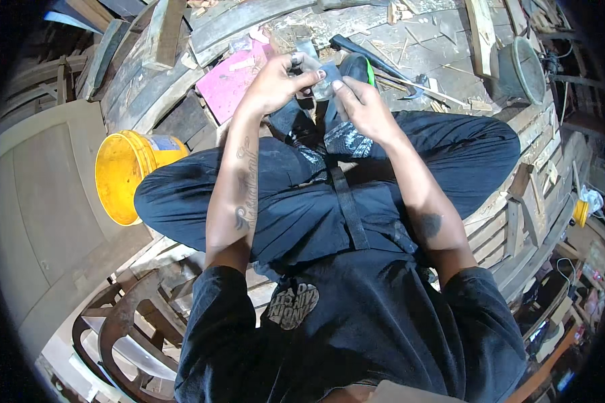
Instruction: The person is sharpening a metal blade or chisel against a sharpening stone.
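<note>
Between my crossed legs and the pink board [225,80], both hands are raised close together on a small, see-through bag [325,80]. My left hand [282,87] grips its left side, thumb across it. My right hand [363,111] pinches its right side with thumb and fingers. What is inside is too small to make out. Just beyond the hands are a dark shoe with a green edge [356,67] and a hammer [420,87] among thin wood sticks.
A yellow bucket [117,174] stands at left beside a wooden panel [44,201]. A grey-green bucket [524,70] is at back right. Planks and scraps cover the floor. Slatted wood [511,221] lies at right, curved wooden pieces [121,322] at lower left.
</note>
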The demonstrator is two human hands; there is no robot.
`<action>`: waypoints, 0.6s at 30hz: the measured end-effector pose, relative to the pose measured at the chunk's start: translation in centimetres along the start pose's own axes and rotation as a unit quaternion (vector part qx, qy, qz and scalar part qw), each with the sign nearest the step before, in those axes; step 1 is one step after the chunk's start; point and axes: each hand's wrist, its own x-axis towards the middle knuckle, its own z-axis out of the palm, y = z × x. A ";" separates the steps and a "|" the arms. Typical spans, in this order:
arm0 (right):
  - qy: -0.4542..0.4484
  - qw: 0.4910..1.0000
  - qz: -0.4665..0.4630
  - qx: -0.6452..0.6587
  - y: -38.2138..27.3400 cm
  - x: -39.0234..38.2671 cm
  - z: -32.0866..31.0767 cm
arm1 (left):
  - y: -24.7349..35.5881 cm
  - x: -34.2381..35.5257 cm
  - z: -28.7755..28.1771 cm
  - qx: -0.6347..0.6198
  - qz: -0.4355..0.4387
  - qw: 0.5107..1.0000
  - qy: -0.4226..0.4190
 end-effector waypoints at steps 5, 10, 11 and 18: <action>0.000 0.998 0.045 0.033 -1.0 -0.3 -0.4 | 0.2 0.0 0.5 0.014 0.056 0.997 0.045; -0.002 0.996 0.028 0.081 -1.7 -0.4 -0.5 | 0.3 0.0 0.8 -0.034 0.085 0.995 0.048; 0.003 0.997 0.029 0.074 -1.8 -0.4 -0.4 | 0.3 0.0 0.8 0.004 0.089 0.994 0.057; 0.011 0.996 0.022 0.086 -2.0 -0.7 -0.3 | 0.9 -0.1 0.9 -0.042 0.030 0.997 0.061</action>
